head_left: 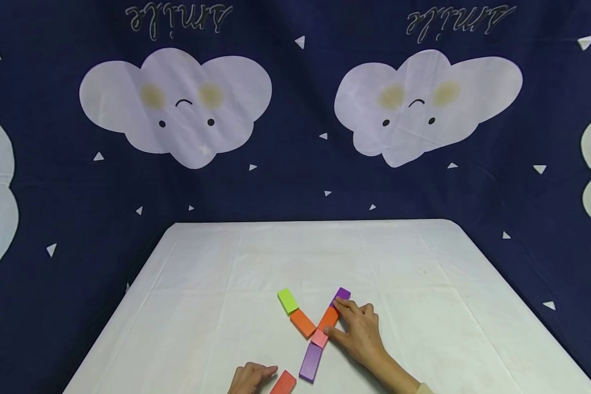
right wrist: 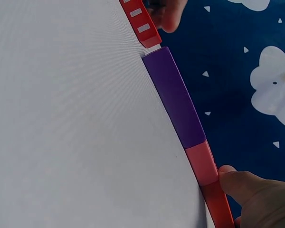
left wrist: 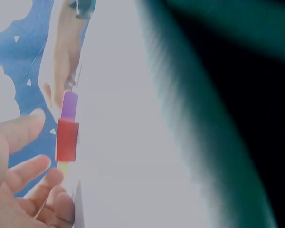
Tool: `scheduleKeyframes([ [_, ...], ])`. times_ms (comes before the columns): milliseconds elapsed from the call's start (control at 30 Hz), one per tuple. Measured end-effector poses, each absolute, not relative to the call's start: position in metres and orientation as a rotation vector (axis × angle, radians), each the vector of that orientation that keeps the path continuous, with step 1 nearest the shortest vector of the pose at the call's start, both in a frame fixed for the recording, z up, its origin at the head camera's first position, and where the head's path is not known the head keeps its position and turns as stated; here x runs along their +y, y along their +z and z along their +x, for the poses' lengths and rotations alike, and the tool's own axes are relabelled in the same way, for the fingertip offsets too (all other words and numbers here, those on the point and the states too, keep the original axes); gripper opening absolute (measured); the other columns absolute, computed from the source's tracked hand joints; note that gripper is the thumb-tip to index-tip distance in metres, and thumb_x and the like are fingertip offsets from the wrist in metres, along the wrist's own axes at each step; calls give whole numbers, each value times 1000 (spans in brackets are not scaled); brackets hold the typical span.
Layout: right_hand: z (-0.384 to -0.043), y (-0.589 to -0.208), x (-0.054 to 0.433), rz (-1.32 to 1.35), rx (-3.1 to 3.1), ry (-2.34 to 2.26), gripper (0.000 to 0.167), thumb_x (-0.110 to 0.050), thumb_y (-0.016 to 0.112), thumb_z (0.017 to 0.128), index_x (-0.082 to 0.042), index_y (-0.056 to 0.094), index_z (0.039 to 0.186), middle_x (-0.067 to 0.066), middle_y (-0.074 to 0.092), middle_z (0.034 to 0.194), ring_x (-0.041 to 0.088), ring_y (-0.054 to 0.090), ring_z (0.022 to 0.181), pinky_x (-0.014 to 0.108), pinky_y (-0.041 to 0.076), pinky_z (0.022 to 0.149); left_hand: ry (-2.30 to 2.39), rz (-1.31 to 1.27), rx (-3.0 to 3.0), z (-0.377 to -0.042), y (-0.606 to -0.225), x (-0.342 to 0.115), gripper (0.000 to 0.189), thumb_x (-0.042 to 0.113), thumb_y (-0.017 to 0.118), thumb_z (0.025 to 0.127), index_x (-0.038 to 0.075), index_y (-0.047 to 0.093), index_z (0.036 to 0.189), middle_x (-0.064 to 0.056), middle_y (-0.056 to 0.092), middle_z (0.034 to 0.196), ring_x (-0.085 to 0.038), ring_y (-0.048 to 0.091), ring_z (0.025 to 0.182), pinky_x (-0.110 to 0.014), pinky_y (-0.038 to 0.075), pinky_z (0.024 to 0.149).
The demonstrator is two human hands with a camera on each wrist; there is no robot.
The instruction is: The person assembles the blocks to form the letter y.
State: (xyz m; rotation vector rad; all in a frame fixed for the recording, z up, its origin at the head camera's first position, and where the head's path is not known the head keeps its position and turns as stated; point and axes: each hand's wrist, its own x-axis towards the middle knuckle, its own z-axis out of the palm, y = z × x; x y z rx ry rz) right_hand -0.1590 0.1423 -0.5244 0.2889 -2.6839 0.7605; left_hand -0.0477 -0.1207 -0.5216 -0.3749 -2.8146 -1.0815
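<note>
Several coloured blocks form a Y shape on the table. My right hand (head_left: 363, 335) is beside the right branch. Its thumb touches the side near the joint of the pink block (right wrist: 202, 164) and the orange-red block (head_left: 328, 318); its index fingertip is at the purple block (head_left: 343, 294). The left branch has an orange block (head_left: 302, 324) and a lime block (head_left: 288, 301). A violet block (head_left: 311, 362) makes the stem. My left hand (head_left: 248, 377), fingers loosely bent and holding nothing, is left of a red block (head_left: 283, 383), which is partly cut off by the frame.
The blocks lie on a white-covered table (head_left: 187, 306). Behind it hangs a dark blue cloth (head_left: 295, 191) printed with white clouds and small triangles. A yellow piece (left wrist: 62, 167) shows below the red block in the left wrist view.
</note>
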Motion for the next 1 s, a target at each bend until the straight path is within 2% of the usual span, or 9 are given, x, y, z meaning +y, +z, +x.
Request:
scheduleKeyframes([
  [167,-159,-524,142,291,-2680,761,64,-45,79,66,-17,65,121,-4,62,125,14,36,83,29,23,70,-1038,-524,-2665,-55,-517,-125,46,43,76,70,14,69,105,11,55,93,6,33,83,-19,32,62],
  [333,-159,-524,142,291,-2680,758,64,-46,79,66,-17,65,121,-4,61,126,13,36,84,29,23,70,-1028,-604,-2675,-59,-519,-130,47,49,74,73,16,69,108,11,57,96,5,36,88,-20,35,66],
  [467,-159,-523,142,291,-2674,751,64,-47,79,65,-17,65,121,-4,61,126,14,36,84,29,23,70,-1058,-738,-2670,-64,-521,-134,46,47,72,77,16,68,111,10,62,100,4,39,91,-22,36,69],
  [833,-159,-524,144,269,-2689,752,68,-50,78,65,-18,64,123,-4,60,128,14,36,86,30,24,72,-1046,-1128,-2553,-84,-522,-146,47,43,70,80,13,64,116,-1,65,109,2,40,94,-19,36,70],
  [1000,-159,-523,147,257,-2677,764,69,-46,79,65,-16,62,125,-1,59,130,14,36,86,30,24,72,-1059,-1271,-2526,-90,-520,-151,49,41,69,83,10,62,121,-6,63,115,0,40,96,-18,36,72],
])
